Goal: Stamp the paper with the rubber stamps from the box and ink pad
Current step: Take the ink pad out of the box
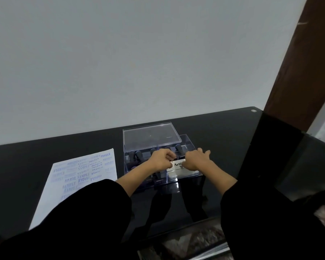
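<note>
Head view. Lettering first: a white label on the ink pad [177, 164] shows black letters "Artli", with the rest hidden under the right hand [196, 160]. A small red mark sits at the label's left end, too blurred to read.

The left hand [160, 160] has its fingers curled tight and pinches the pad's left end. The right hand lies over the pad's right end with its fingers loosely spread past the far edge. I cannot tell whether its thumb clamps the pad. The pad is held between the two hands, above the front right compartment of the box [192, 147].

The box is clear, hard-edged plastic with a faint violet tint, and its flat rectangular lid [150, 136] stands raised just beyond the grip. Rubber stamps [139, 156] with dark, rounded knob handles stand upright in the compartments to the left of and behind the hands. Directly beneath the grip lies a pale grey, smooth slab with rounded corners.

Well to the left of the grip, a white sheet of paper [64, 186] lies flat, crowded with blue prints reading "SAMPLE" and "FRAGILE", some upside down and some smeared beyond reading.

Everything rests on a glossy black table [218, 132] that mirrors the forearms. Loose black sleeves [101, 211] cover both arms up to the wrists.
</note>
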